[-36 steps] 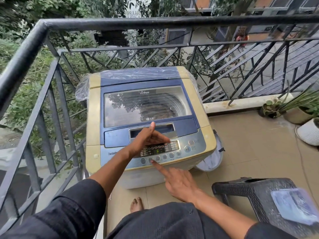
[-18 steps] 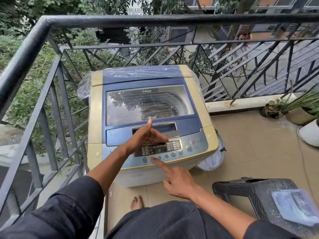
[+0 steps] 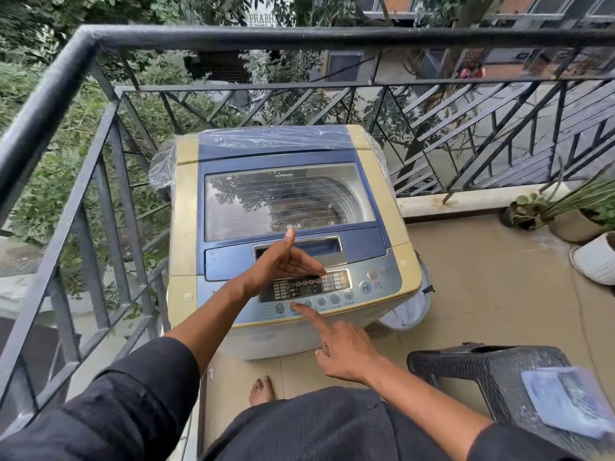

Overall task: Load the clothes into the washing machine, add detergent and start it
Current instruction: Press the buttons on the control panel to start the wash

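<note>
**While Pressing at the Control Panel [image 3: 306, 289]: Light Touch Only**

While reaching over the front edge, right hand [image 3: 346, 354] set in a pointing pose: index finger [image 3: 307, 316] stretched forward, tip touching or just over the second round button [image 3: 294, 306] from the left in the row below the display; cannot tell whether pressed down. Remaining fingers curled into the palm, holding nothing.

Left hand [image 3: 283, 264] empty too, standing on edge just above the display, fingers [image 3: 309, 264] together and flat, thumb up towards the lid handle recess, seemingly shading the readout. Both forearms bare, dark sleeves pushed back towards the elbows.

Judged for handling: small stiff buttons, probably short of travel, wanting one fingertip and a light straight press. Smooth plastic panel, likely slippery. No need to grip anything here.

Outward: washing machine [image 3: 286, 207] standing on the balcony floor in the corner of the railing [image 3: 100, 154], heavy and rigid, not a thing to shift. Lid [image 3: 286, 201] shut, something dark dimly visible in the drum through the glass under reflections. Plastic film over the rear. Dark stool [image 3: 492, 371] to the right, with a pale packet [image 3: 565, 397] lying on it; contents not readable.
</note>
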